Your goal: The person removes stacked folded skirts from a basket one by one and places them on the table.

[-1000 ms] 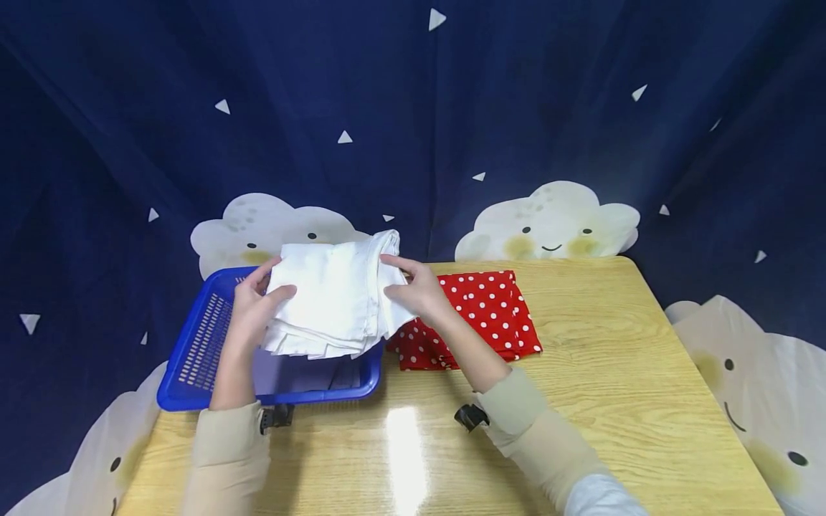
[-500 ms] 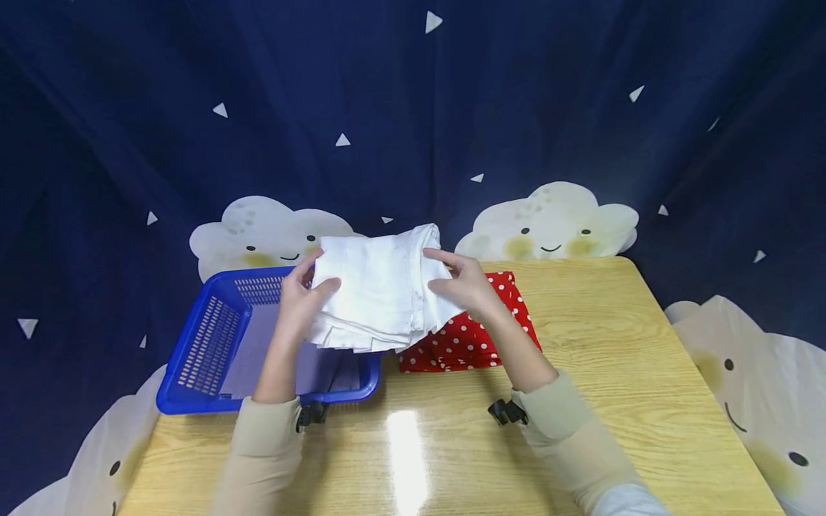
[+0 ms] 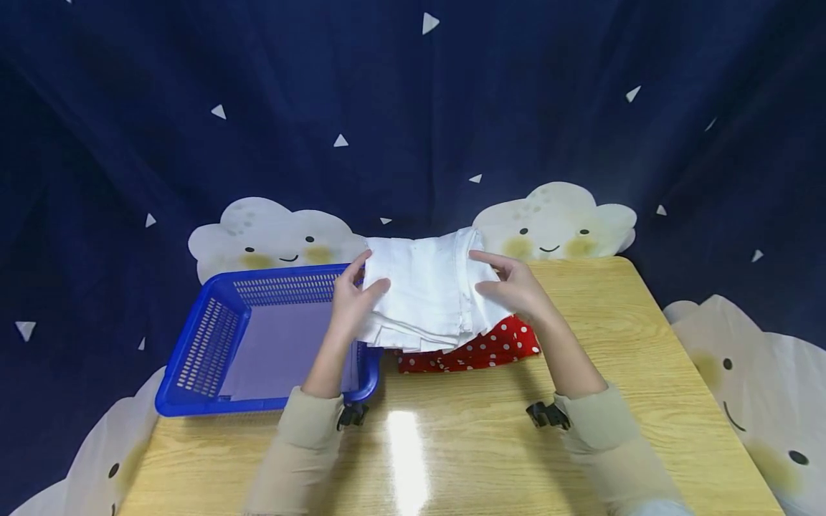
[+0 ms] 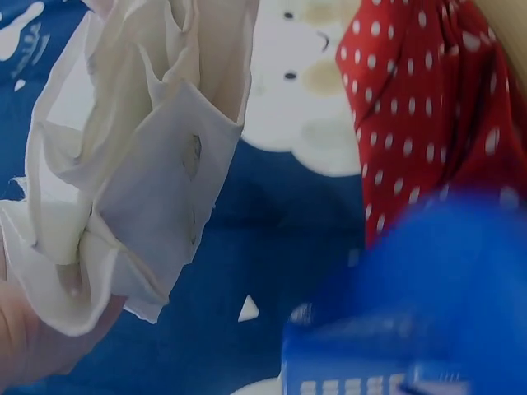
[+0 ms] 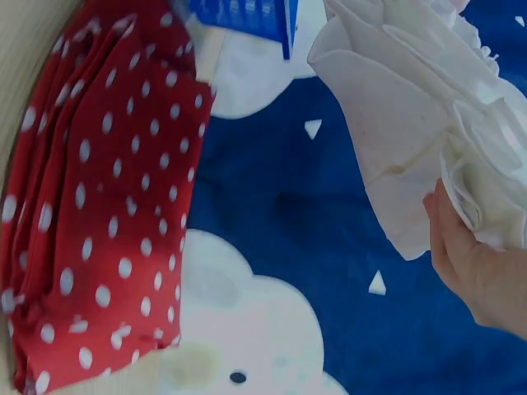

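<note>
A folded white cloth (image 3: 419, 287) hangs between both hands, above a folded red cloth with white dots (image 3: 497, 347) on the table. My left hand (image 3: 351, 301) grips its left edge, thumb on top and fingers behind. On the opposite edge, my right hand (image 3: 516, 287) pinches it the same way. Loose layers of the white cloth (image 4: 156, 164) droop in the left wrist view. The right wrist view has fingers (image 5: 449, 239) under the fold, with the red dotted cloth (image 5: 115, 206) lying well apart below.
A blue plastic basket (image 3: 193, 344) with slotted walls stands on the left of the wooden table (image 3: 613, 344), a flat lilac sheet (image 3: 277, 351) on its bottom. Behind the table hangs a dark blue curtain (image 3: 413, 93) with clouds and triangles.
Both hands have carried the white cloth rightward, from over the basket to over the red dotted cloth. More of the basket's inside shows, and less of the red cloth.
</note>
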Demonstrator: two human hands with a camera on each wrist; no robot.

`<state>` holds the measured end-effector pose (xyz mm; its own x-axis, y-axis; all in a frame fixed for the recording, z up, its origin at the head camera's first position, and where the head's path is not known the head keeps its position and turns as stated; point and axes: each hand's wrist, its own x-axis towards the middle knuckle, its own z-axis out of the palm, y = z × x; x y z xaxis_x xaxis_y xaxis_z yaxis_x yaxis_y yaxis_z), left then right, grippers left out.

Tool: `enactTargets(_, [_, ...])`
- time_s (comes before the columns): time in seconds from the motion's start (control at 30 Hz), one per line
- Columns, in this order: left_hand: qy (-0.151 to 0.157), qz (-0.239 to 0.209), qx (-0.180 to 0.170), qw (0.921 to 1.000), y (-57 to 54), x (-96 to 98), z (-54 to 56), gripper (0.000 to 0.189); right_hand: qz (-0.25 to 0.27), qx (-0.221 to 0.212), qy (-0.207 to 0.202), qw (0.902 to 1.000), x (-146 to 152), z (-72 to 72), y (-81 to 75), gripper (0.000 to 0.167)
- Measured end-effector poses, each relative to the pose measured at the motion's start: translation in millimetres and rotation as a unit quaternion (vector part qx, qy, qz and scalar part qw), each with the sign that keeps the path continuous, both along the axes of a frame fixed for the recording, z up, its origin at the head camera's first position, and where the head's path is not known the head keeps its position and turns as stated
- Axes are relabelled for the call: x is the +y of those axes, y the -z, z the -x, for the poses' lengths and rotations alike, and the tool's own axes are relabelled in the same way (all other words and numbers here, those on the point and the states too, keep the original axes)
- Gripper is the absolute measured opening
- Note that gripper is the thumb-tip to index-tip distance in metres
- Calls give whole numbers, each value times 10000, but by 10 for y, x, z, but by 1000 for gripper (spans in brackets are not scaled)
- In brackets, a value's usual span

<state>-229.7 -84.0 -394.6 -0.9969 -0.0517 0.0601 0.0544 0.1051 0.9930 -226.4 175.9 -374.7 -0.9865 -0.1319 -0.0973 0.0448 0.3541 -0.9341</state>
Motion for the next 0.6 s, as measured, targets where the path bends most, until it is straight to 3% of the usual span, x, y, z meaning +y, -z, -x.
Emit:
enactTargets(0.3, [206,-28,164,9997,101,378,42,61,-76,112,-29,9999,408,-33,46,56])
enactTargets(0.6, [451,-159,-176,9987,195,754,70,61,-228,115,5,9997,799,-101,67,55])
